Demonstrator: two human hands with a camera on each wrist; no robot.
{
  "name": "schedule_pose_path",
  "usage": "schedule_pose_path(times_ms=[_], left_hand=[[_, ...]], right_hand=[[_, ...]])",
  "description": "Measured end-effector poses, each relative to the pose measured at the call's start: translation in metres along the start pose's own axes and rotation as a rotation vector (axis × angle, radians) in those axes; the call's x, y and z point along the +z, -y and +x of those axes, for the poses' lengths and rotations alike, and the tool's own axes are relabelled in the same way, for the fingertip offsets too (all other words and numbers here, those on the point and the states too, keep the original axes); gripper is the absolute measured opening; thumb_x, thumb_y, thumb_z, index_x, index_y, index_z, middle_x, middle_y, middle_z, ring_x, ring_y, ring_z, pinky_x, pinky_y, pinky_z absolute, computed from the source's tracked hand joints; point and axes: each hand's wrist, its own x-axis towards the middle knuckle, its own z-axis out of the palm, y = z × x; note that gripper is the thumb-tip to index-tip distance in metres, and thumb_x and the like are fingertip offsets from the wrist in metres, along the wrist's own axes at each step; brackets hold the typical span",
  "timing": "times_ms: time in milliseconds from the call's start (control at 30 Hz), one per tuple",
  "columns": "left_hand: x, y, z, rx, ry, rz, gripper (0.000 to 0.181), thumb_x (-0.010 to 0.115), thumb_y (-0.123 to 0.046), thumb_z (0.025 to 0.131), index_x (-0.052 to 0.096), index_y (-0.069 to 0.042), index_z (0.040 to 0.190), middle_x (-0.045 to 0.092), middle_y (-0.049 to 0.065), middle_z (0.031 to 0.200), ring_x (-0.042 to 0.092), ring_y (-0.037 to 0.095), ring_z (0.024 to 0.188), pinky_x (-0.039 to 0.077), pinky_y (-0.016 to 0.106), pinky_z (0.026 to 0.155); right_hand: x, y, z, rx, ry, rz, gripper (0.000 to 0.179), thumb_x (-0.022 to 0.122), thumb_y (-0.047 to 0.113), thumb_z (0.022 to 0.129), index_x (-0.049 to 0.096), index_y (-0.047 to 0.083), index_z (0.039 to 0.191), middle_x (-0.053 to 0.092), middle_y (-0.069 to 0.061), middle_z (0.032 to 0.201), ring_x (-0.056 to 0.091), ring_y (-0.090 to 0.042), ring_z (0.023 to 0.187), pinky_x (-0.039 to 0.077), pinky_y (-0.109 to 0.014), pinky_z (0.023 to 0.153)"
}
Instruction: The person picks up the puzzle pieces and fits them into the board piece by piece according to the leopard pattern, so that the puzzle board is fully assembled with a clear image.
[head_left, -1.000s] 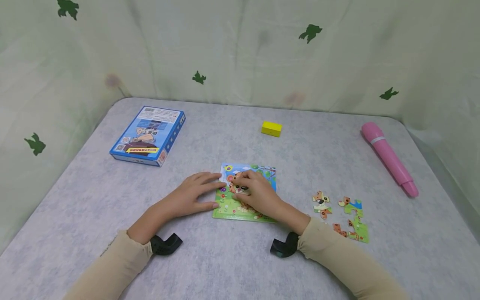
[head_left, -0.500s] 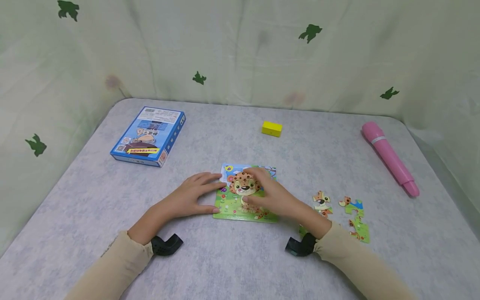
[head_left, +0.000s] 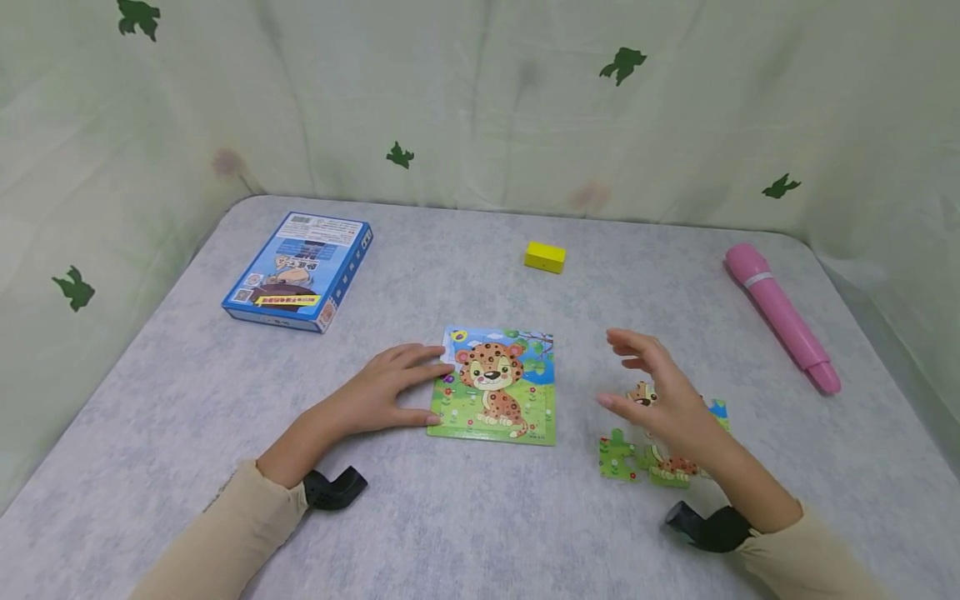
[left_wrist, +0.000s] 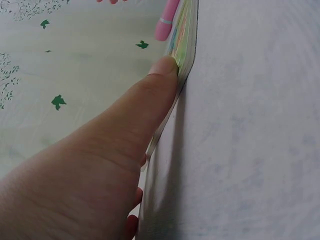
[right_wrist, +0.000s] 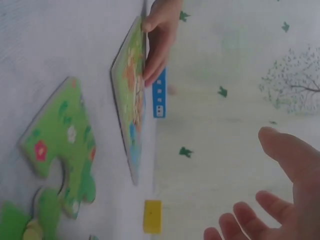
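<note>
The leopard puzzle (head_left: 495, 386) lies flat on the surface (head_left: 465, 517); the left hand (head_left: 375, 398) presses its left edge with straight fingers. The right hand (head_left: 663, 400) hovers open, seemingly not touching the loose pieces (head_left: 637, 458) below.

Loose puzzle pieces (head_left: 660, 454) partly hidden under the right hand (head_left: 667, 400); print on the blue box (head_left: 298, 271) too small to read.
</note>
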Motion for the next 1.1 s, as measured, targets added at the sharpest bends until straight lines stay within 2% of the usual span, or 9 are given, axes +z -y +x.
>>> schedule_pose_path(times_ms=[167,333,600,733,767,833,1000,1067,1100], left_hand=[[0.0,0.0,0.001,0.005,-0.001,0.004,0.066,0.059,-0.057,0.077,0.046,-0.023,0.133,0.033,0.002,0.14,0.024,0.029,0.128,0.018,0.05,0.101],[0.0,0.0,0.002,0.004,0.005,0.001,0.067,0.058,-0.058,0.078,0.046,-0.024,0.133,0.033,0.002,0.141,0.024,0.029,0.129,0.018,0.05,0.101],[0.0,0.0,0.003,0.009,0.002,0.003,0.067,0.057,-0.059,0.078,0.046,-0.023,0.133,0.033,0.003,0.14,0.024,0.029,0.129,0.018,0.05,0.101],[-0.001,-0.001,0.003,0.011,-0.003,-0.001,0.067,0.058,-0.058,0.077,0.047,-0.022,0.133,0.034,0.004,0.14,0.025,0.029,0.128,0.018,0.05,0.101],[-0.002,-0.001,0.003,0.011,-0.003,-0.001,0.067,0.058,-0.058,0.077,0.047,-0.022,0.133,0.034,0.004,0.14,0.025,0.029,0.128,0.018,0.05,0.101],[-0.001,0.0,0.003,0.007,0.001,-0.001,0.066,0.058,-0.058,0.077,0.047,-0.023,0.133,0.034,0.003,0.14,0.025,0.029,0.128,0.018,0.05,0.101],[-0.001,0.001,0.002,0.005,0.002,0.0,0.067,0.058,-0.058,0.077,0.047,-0.023,0.133,0.033,0.003,0.14,0.025,0.029,0.128,0.017,0.049,0.101],[0.0,0.001,0.001,0.006,0.001,0.0,0.067,0.058,-0.058,0.077,0.046,-0.023,0.133,0.033,0.003,0.14,0.025,0.029,0.128,0.017,0.05,0.101],[0.0,0.001,0.001,0.005,0.001,-0.002,0.067,0.058,-0.058,0.077,0.046,-0.023,0.133,0.033,0.003,0.14,0.024,0.029,0.128,0.017,0.05,0.101]], right_hand=[[-0.014,-0.014,-0.019,0.069,-0.013,-0.012,0.07,0.07,0.003,0.077,0.033,0.01,0.137,0.037,-0.007,0.133,0.037,-0.022,0.115,0.03,-0.017,0.091],[-0.019,-0.031,-0.032,0.134,-0.001,-0.03,0.066,0.069,0.007,0.079,0.034,0.008,0.135,0.039,-0.011,0.131,0.038,-0.024,0.112,0.031,-0.017,0.089],[-0.029,-0.051,-0.041,0.23,0.134,-0.092,0.064,0.067,0.022,0.082,0.034,0.008,0.134,0.039,-0.012,0.129,0.04,-0.027,0.112,0.031,-0.016,0.087],[-0.034,-0.055,-0.043,0.269,0.206,-0.138,0.066,0.066,0.029,0.082,0.034,0.005,0.134,0.038,-0.012,0.13,0.04,-0.028,0.114,0.034,-0.029,0.091],[-0.036,-0.056,-0.043,0.271,0.22,-0.148,0.065,0.065,0.029,0.082,0.034,0.004,0.134,0.039,-0.012,0.13,0.04,-0.029,0.115,0.034,-0.033,0.091],[-0.037,-0.057,-0.044,0.258,0.238,-0.164,0.062,0.064,0.027,0.084,0.036,0.003,0.134,0.04,-0.012,0.129,0.039,-0.029,0.116,0.034,-0.032,0.092],[-0.038,-0.061,-0.045,0.19,0.243,-0.211,0.05,0.062,0.019,0.086,0.043,0.008,0.131,0.044,-0.008,0.126,0.04,-0.023,0.115,0.028,-0.008,0.088],[-0.038,-0.062,-0.045,0.169,0.244,-0.234,0.048,0.062,0.016,0.086,0.046,0.009,0.131,0.045,-0.006,0.125,0.04,-0.022,0.114,0.028,-0.008,0.088],[-0.037,-0.062,-0.045,0.16,0.243,-0.248,0.048,0.062,0.016,0.086,0.047,0.009,0.13,0.045,-0.006,0.124,0.041,-0.022,0.113,0.031,-0.012,0.089]])
